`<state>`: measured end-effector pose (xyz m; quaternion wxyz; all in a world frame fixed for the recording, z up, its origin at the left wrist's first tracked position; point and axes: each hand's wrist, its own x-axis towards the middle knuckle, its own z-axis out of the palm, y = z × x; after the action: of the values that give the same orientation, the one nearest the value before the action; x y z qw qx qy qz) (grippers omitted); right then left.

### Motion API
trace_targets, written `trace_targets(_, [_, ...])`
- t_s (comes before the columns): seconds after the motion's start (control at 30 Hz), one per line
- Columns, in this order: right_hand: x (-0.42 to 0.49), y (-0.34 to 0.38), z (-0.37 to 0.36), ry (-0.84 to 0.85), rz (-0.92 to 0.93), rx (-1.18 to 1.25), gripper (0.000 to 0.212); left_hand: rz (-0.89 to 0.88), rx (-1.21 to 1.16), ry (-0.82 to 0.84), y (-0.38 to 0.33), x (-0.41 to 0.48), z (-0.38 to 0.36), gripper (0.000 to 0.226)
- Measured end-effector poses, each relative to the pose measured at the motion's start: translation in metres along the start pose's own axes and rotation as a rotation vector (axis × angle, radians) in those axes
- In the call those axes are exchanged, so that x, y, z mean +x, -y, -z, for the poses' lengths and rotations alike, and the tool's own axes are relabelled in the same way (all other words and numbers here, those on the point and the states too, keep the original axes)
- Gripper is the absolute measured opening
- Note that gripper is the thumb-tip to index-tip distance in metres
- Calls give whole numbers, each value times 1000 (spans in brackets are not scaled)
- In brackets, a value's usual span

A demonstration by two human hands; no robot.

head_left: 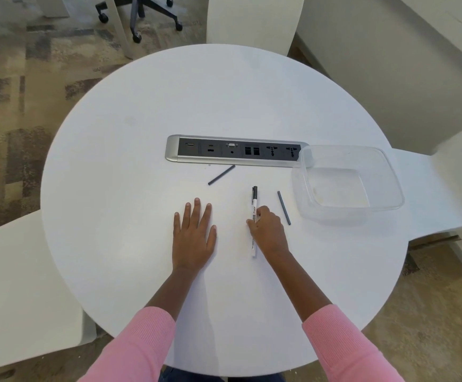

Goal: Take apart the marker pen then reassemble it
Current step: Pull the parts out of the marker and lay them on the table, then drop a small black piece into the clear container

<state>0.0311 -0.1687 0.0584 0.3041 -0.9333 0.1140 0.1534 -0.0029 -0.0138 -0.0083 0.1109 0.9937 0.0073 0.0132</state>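
Marker pen [254, 205] lies on the table [141, 166], pinched at its middle by the right hand [269, 233]; the left hand [192, 239] rests flat beside it, fingers straight.

No words or numbers could be read. The white marker pen [254, 204] had small dark print on its side, running from 12 o'clock to 6 o'clock. The letters were too tiny and blurry to make out.

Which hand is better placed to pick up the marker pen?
Right. The right hand grips the marker pen; the left hand lies flat on the table, apart from it.
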Motion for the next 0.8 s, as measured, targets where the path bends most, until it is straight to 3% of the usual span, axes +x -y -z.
trace_targets(0.23, [8,10,-6,-30,53,-132,28,-4,5,4,1,0,-1,53])
trace_targets(0.6, [11,11,-8,-57,81,-149,28,-11,0,-8,2,0,-2,53])
trace_targets(0.8, [26,21,-6,-102,254,-167,28,-33,-5,-15,12,10,1,50])
